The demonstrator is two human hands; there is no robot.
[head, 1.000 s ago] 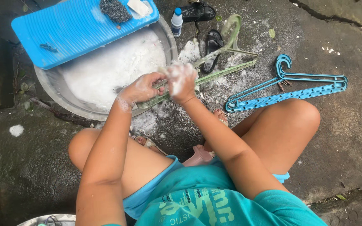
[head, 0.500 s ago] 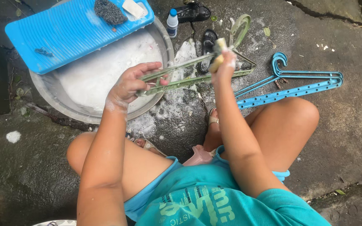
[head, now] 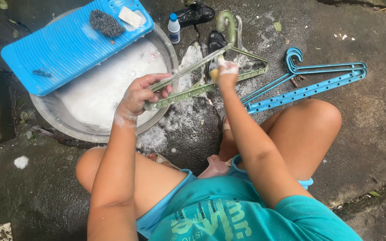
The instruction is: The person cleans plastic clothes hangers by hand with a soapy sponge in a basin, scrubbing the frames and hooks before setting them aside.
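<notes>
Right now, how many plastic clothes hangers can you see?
2. A green hanger is in the grip of both hands, left hand and right hand; blue hanger lies on the wet ground. No others show.

We squat with both knees bent wide and reach forward with both bare arms. Our left hand is curled closed, thumb toward us, fingers wrapped over the near end of the green hanger, and suds coat the wrist and knuckles. Our right arm stretches straighter and farther out, its forearm crossing above the right knee. Our right hand, foamy and bent down at the wrist, is pinched shut around the hanger's upper bar, just below its hook.
</notes>
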